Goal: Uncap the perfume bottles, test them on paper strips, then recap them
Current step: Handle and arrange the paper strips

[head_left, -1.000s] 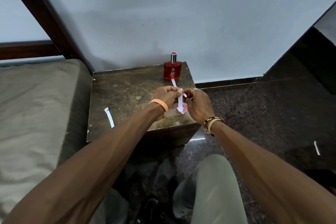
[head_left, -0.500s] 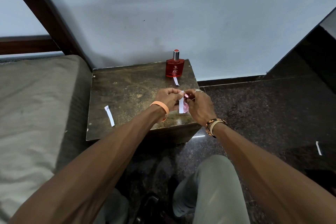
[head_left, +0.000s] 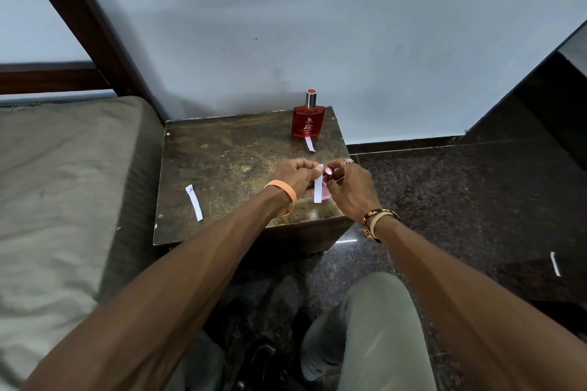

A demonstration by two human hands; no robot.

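Testing on paper is judged to be the step in hand.

1. At the left of the table (head_left: pixel 222 149), one loose strip (head_left: pixel 193 201) lies flat, well apart from both hands.
2. The left hand (head_left: pixel 295 176) hovers over the front right part of the table. Its fingers are curled and its fingertips pinch the held strip (head_left: pixel 318 184) at the top end. The strip hangs upright.
3. The red bottle (head_left: pixel 308 122) stands upright at the back right corner, near the wall. A second strip (head_left: pixel 309 143) lies just in front of its base. Whether the top of this bottle is a cap or a bare sprayer cannot be told.
4. The pink bottle (head_left: pixel 326 195) sits just beside the held strip, its top level with the strip's upper end. The right hand (head_left: pixel 352 187) grips it with curled fingers closed round the body. Whether a finger rests on the sprayer cannot be told.
5. On the floor, far right, another strip (head_left: pixel 555 263) lies well apart from everything.

Next move, as a judgement: keep the nozzle aimed at the face of the held strip and press the top once. Hold the strip steady and upright. Then fit the cap back on the pink bottle; no cap is visible.
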